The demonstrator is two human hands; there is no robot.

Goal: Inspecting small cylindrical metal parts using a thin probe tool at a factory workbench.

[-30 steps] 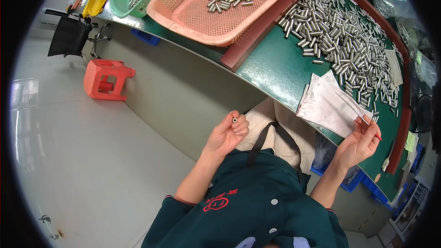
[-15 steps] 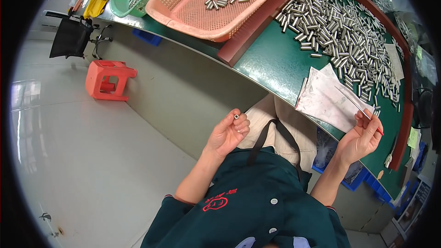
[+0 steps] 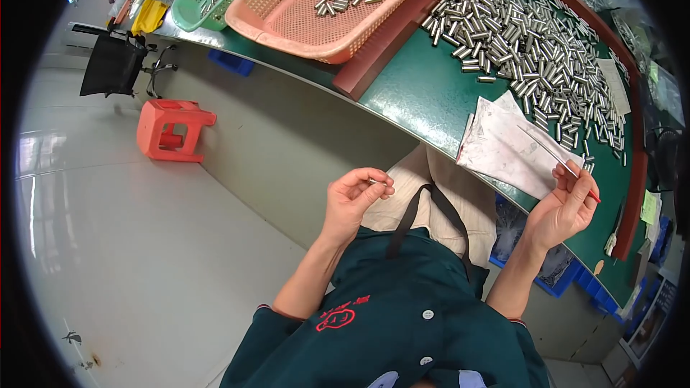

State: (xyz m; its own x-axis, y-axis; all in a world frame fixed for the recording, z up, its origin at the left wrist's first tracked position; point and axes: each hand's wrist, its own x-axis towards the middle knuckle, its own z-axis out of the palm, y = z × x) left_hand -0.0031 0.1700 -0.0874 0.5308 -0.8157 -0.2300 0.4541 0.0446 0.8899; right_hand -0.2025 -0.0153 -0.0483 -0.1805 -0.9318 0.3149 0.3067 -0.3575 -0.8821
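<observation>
My left hand [image 3: 348, 205] is raised in front of my lap, thumb and fingers pinched on a small metal tube [image 3: 374, 182]. Only a sliver of the tube shows between the fingertips. Over the table's near edge, my right hand [image 3: 559, 217] grips a thin metal rod [image 3: 544, 146] with a red end. The rod points up and left across a stained white cloth [image 3: 496, 145]. Beyond the cloth, a large pile of short shiny metal tubes [image 3: 528, 47] is spread on the green tabletop [image 3: 402, 75].
A dark red raised strip [image 3: 363, 75] borders the pile at left, another curves round its right. To the left stand a pink basket [image 3: 287, 42] with several tubes and a yellow note, and a green basket [image 3: 192, 8]. A red stool [image 3: 154, 133] and black chair [image 3: 111, 65] are on the floor.
My left hand has turned, so the tube's round end, facing up before, is now mostly covered by the fingers. My right hand keeps the rod in nearly the same place.
</observation>
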